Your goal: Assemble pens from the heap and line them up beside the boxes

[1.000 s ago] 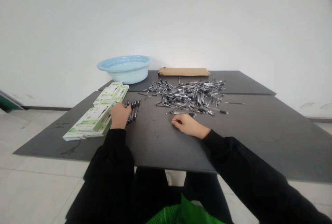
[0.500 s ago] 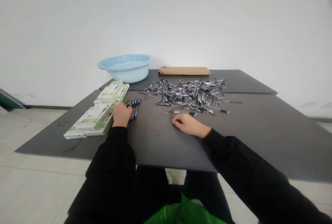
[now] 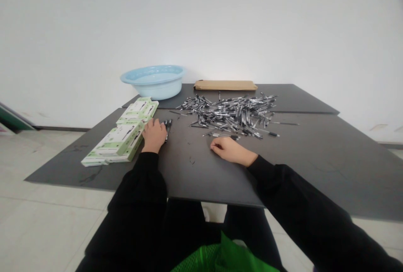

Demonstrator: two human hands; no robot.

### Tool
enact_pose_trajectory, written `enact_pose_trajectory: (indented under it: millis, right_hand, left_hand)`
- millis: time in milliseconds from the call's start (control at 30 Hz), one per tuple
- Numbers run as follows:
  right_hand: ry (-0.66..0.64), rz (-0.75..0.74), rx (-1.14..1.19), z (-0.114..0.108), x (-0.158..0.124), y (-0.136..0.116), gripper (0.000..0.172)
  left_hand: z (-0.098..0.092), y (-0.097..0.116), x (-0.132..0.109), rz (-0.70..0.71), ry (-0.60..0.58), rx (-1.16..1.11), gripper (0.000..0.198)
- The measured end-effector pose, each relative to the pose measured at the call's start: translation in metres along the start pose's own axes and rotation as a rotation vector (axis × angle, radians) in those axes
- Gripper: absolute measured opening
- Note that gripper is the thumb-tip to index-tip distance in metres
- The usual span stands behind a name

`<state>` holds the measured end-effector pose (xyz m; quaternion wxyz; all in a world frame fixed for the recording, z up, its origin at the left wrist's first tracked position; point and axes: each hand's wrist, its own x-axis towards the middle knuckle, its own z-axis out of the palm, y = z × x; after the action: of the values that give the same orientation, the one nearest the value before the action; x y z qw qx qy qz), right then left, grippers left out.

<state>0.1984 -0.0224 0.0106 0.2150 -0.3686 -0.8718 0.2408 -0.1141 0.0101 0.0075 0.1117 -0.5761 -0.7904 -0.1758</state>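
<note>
My left hand (image 3: 154, 136) lies over a short row of black pens (image 3: 168, 130) beside the boxes, its fingers spread and reaching forward. It hides most of that row; only the pens at its right edge show. Just left of it are stacked white-and-green pen boxes (image 3: 121, 138), close to the hand's side. My right hand (image 3: 232, 150) rests on the table with its fingers curled in loosely, and no object shows in it. A large heap of clear and black pens (image 3: 237, 112) lies beyond the right hand.
At the back left stands a light-blue basin (image 3: 157, 89). A flat brown cardboard piece (image 3: 225, 85) lies along the back by the wall. The dark grey table (image 3: 201, 184) has a seam across it behind the heap, and small dark scraps lie near its middle.
My left hand has opened from a closed shape and moved slightly right, over the row of pens. The right hand stays in place. The view has shifted a little.
</note>
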Motion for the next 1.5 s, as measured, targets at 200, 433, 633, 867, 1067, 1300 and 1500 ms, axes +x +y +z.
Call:
enact_pose_trajectory:
  millis: [200,433,633,867,1067,1300,1500]
  right_hand:
    - [-0.008,-0.016,0.011,-0.002,0.000,0.000,0.017]
    - [-0.030,-0.012,0.028,-0.001,0.000,0.001,0.017]
    - [-0.041,-0.008,0.044,-0.002,0.000,0.001,0.016]
    - [0.000,-0.018,0.055,-0.002,-0.001,-0.001,0.016]
    - [0.146,0.018,0.025,-0.012,-0.001,0.000,0.017]
    - [0.223,0.045,-0.172,-0.028,-0.003,0.018,0.015]
    - [0.230,0.021,-0.241,-0.027,-0.001,0.030,0.015]
  left_hand:
    - [0.005,0.002,-0.001,0.005,-0.183,-0.008,0.062]
    - [0.007,0.000,0.003,0.029,-0.280,0.039,0.065]
    - [0.006,0.002,0.002,0.034,-0.280,0.061,0.064]
    - [0.003,0.004,0.001,0.026,-0.289,0.054,0.065]
    - [0.004,0.005,0.000,0.015,-0.234,-0.002,0.064]
    - [0.001,0.011,-0.002,0.079,-0.098,-0.036,0.064]
    - [-0.005,0.022,-0.009,0.128,-0.089,-0.036,0.061]
